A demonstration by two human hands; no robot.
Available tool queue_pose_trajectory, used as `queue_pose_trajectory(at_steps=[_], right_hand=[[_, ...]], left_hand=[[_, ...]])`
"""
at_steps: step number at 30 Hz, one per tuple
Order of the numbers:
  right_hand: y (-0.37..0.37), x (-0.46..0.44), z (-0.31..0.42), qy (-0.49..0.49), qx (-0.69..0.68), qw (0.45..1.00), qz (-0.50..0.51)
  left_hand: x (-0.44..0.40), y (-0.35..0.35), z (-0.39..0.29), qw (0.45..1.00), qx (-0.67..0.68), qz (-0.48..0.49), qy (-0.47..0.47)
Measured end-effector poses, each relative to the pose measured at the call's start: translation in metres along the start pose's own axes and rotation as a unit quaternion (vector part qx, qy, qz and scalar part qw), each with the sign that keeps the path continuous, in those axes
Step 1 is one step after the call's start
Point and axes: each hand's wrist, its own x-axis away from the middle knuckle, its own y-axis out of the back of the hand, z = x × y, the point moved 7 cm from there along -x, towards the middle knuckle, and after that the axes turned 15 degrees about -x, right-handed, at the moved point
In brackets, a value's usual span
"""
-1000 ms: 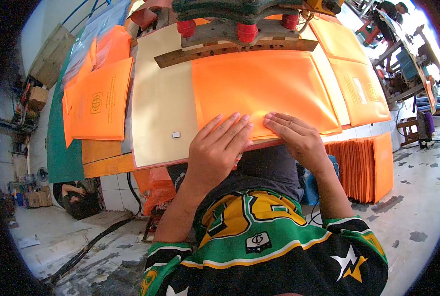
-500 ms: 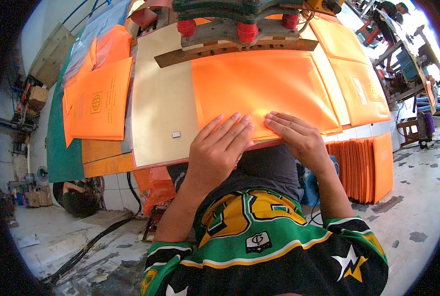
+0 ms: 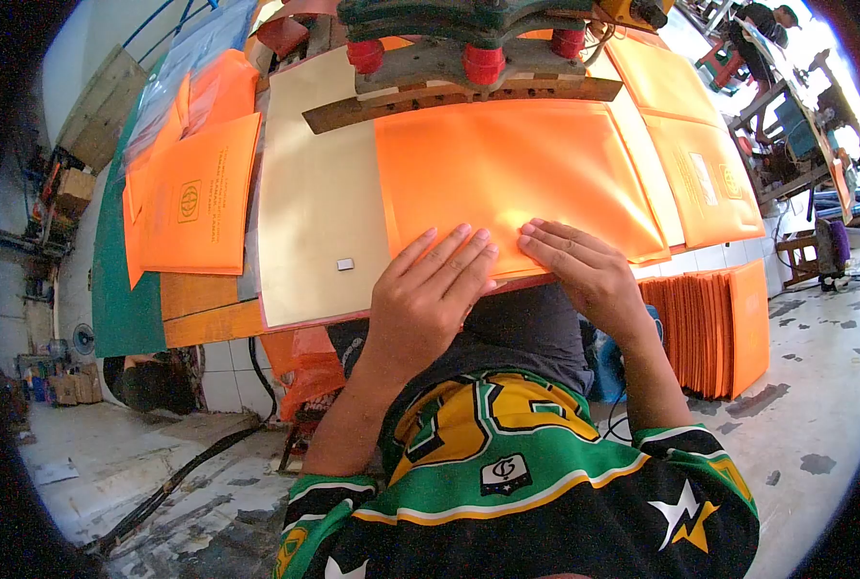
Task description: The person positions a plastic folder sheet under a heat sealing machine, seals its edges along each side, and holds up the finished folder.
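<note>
An orange plastic folder (image 3: 517, 174) lies flat on the cream board of the worktable, its far edge by the long metal bar (image 3: 468, 94) of a press. My left hand (image 3: 430, 289) rests on the near edge of the folder, fingers stretched out flat. On the same edge, a little to the right, my right hand (image 3: 584, 275) lies with its fingers extended. Neither hand grips anything. A small whitish rectangular piece (image 3: 345, 264) sits on the cream board (image 3: 304, 203), left of my left hand.
Printed orange folders (image 3: 203, 198) are piled at the left, and more (image 3: 705, 183) lie at the right. Below the right side stands a tall row of orange folders (image 3: 705, 333). The press head (image 3: 468, 24) with red cylinders overhangs the far side. Another person (image 3: 763, 39) is at the far right.
</note>
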Motion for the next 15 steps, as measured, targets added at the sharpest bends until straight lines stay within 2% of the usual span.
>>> queue_pose_trajectory(at_steps=[15], right_hand=[[0.0061,-0.0015,0.0058,0.007,0.004,1.0,-0.005]], left_hand=[[-0.0021,0.0063,-0.0023,1.0,0.006,-0.009,-0.002]])
